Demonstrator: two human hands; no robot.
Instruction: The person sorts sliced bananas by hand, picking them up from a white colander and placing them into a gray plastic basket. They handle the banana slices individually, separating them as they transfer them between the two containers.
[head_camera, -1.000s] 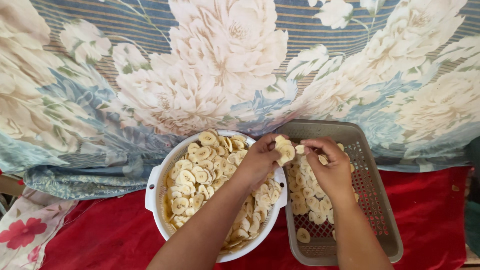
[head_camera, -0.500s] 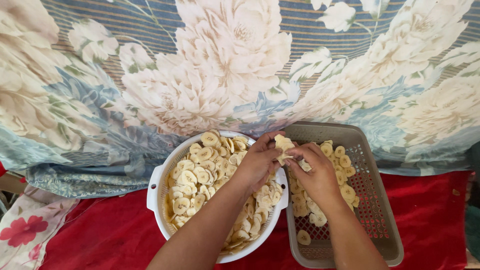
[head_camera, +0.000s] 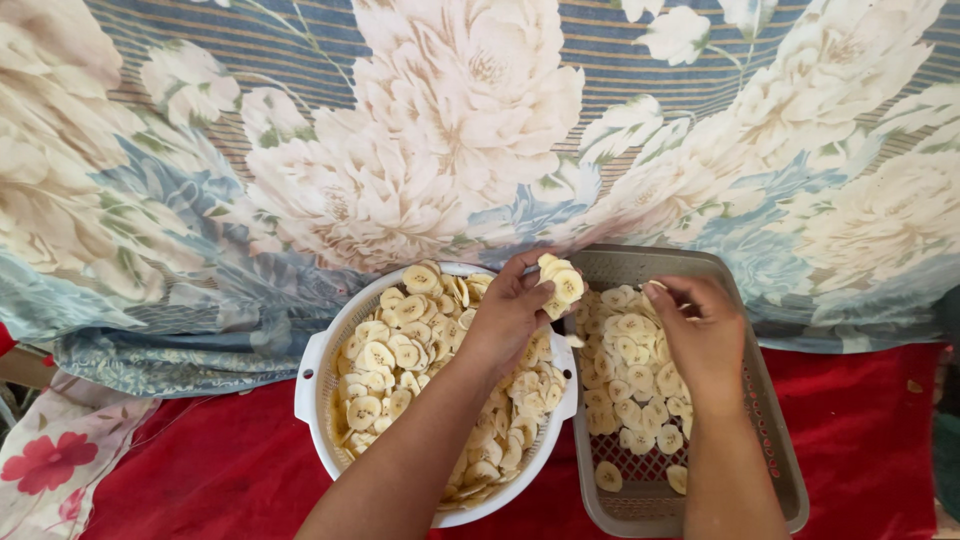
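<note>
The left hand (head_camera: 510, 310) pinches a small stack of banana slices (head_camera: 558, 282) between thumb and fingers, held over the rim where the white bowl (head_camera: 318, 372) meets the grey basket (head_camera: 770, 430); the right hand (head_camera: 700, 335) hovers over the basket's far end, fingers curled inward, and whether it holds a slice I cannot tell; the bowl, left of the basket, is heaped with slices; inside the basket, slices lie in one layer; both sit on a red cloth (head_camera: 200, 470), with floral fabric (head_camera: 400, 130) beyond.
</note>
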